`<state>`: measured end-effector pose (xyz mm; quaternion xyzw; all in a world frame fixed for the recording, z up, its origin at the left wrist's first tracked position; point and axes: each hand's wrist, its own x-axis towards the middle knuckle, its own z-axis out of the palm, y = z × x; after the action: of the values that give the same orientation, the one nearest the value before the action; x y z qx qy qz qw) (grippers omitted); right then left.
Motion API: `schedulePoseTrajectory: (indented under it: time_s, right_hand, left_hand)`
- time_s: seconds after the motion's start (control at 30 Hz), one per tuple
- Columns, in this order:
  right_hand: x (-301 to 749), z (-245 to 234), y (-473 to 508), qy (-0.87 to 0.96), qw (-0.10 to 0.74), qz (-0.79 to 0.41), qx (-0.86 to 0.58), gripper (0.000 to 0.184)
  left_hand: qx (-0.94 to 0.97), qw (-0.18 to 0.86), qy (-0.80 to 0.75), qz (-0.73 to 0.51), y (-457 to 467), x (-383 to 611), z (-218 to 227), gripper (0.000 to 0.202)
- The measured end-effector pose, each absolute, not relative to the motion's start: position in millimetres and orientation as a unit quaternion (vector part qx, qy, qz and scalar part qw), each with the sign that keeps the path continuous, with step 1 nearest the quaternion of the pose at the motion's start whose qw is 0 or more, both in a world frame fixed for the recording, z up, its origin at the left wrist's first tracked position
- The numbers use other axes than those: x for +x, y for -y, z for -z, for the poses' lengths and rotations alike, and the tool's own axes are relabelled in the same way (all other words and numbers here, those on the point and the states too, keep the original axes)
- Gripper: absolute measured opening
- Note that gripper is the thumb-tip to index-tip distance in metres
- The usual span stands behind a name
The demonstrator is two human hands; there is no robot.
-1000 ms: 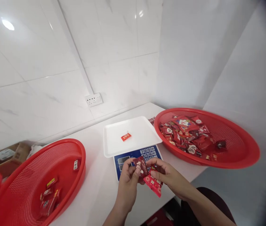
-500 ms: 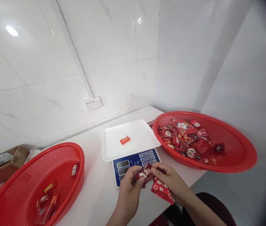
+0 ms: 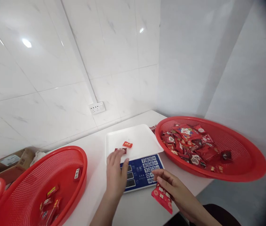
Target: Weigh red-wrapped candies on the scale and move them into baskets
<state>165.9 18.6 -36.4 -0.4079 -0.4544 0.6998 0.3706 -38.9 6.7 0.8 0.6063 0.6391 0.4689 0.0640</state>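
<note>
My left hand point(image 3: 116, 172) reaches over the near left edge of the white weighing pan point(image 3: 144, 138), its fingers apart. At its fingertips a dark red snack packet point(image 3: 121, 151) lies on the pan, partly hidden by the fingers. Just beyond is a small bright red packet point(image 3: 127, 144). In front of the scale's blue keypad panel point(image 3: 139, 172), my right hand point(image 3: 170, 185) is closed on a pinkish-red snack packet point(image 3: 162, 197) with white lettering, which hangs below the fingers.
To the right, a red perforated basket point(image 3: 243, 153) holds many red packets point(image 3: 194, 147). Another red basket point(image 3: 76, 153) at the left has several packets inside. Behind it sits a cardboard box point(image 3: 13, 161). A wall socket point(image 3: 97, 108) is above the white table point(image 3: 92, 175).
My left hand has moved away from my right, forward and left to the pan, and the dark red packet now lies there. My right hand still holds the pinkish-red packet.
</note>
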Motion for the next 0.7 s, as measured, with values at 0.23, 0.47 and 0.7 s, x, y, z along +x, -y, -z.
schedulePoseTrajectory:
  time_s: [0.23,0.47,0.7]
  right_hand:
    - [169.1,38.2,-12.8,0.529,0.397,-0.656,-0.364,0.048]
    - [169.2,48.4,-7.3,0.538,0.328,-0.666,-0.399,0.049]
    - [170.1,47.6,-5.5,0.636,0.311,-0.552,-0.441,0.034]
  left_hand:
    - [0.484,0.477,-0.553,-0.482,33.0,18.2,35.4,0.036]
    - [0.528,0.441,-0.524,-0.502,35.7,8.3,44.2,0.015]
    - [0.491,0.513,-0.510,-0.486,40.4,7.4,55.1,0.032]
